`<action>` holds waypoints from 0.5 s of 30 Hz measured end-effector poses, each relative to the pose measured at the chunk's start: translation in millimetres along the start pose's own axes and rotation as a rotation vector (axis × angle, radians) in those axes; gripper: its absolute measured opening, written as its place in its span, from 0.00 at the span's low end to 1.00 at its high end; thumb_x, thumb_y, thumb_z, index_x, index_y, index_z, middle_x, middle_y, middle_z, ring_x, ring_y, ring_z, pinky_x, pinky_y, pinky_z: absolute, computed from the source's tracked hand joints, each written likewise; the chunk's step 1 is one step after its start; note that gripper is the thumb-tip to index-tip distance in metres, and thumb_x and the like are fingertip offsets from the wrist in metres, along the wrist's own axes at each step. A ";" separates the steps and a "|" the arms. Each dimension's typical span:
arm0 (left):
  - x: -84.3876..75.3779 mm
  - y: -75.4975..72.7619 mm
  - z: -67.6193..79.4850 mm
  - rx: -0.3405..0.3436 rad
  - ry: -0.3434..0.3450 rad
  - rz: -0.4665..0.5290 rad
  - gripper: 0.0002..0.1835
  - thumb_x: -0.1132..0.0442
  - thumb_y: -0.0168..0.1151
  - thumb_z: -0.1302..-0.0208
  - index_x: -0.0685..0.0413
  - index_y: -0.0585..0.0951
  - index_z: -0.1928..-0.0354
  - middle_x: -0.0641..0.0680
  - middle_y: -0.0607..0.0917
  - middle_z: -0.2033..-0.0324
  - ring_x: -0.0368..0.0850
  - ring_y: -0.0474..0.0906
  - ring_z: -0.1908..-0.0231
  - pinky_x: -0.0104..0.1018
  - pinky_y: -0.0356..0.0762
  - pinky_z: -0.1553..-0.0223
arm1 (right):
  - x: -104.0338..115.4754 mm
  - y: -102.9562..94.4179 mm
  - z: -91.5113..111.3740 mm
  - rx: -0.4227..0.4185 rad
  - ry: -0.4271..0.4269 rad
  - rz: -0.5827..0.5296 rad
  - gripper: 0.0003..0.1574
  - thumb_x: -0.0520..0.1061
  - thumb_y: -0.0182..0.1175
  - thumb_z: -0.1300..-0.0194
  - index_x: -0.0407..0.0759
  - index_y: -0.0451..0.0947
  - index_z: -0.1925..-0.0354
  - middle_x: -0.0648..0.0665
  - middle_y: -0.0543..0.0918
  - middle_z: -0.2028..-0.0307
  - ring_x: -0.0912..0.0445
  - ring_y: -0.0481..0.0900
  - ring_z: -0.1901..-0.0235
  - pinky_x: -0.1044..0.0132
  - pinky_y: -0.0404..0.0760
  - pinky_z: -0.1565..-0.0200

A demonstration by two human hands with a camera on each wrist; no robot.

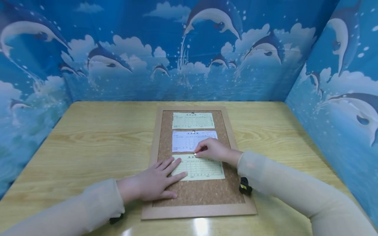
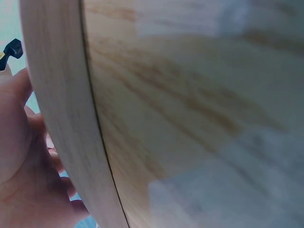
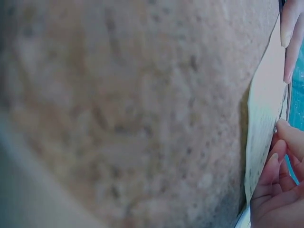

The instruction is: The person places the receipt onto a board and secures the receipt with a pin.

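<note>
My left hand (image 1: 153, 181) lies with fingers spread on the corkboard (image 1: 206, 194), its fingertips on the left part of the lowest pale green printed slip (image 1: 203, 170). At the top edge of that slip, my right hand (image 1: 215, 150) pinches a small shiny pushpin (image 1: 195, 154) between thumb and fingers. Whether its point is in the cork cannot be told. Above lies a pale lilac slip (image 1: 183, 141) with a pin (image 1: 193, 131) at its top edge. Another pale green slip (image 1: 192, 122) is pinned highest. In the right wrist view, the lowest slip (image 3: 263, 123) bulges slightly off the cork.
A wooden frame (image 1: 200, 211) borders the corkboard, which lies on a wood-grain table (image 1: 97, 141). Blue dolphin-print curtains (image 1: 118, 82) enclose the table's back and sides. A black wrist device (image 1: 245, 186) sits below the right cuff.
</note>
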State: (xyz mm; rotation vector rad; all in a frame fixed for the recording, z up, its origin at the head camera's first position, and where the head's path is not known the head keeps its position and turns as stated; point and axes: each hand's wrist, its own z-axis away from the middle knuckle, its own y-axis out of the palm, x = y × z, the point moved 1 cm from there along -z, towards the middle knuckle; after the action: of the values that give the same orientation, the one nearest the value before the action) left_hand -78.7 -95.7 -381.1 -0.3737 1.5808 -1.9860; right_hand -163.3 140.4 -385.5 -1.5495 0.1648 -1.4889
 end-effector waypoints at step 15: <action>1.3 1.5 0.3 0.014 -0.013 -0.002 0.36 0.33 0.37 0.34 0.38 0.52 0.27 0.61 0.42 0.29 0.61 0.39 0.31 0.58 0.47 0.37 | 1.5 0.4 -2.3 0.010 -0.044 0.022 0.03 0.43 0.64 0.40 0.46 0.83 0.70 0.54 0.82 0.71 0.60 0.75 0.70 0.66 0.75 0.64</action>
State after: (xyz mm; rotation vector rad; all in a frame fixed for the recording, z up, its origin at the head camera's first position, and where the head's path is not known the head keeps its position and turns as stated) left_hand -79.2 -96.9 -382.6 -0.3823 1.5581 -1.9906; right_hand -164.7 138.0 -385.2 -1.5667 0.1483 -1.4351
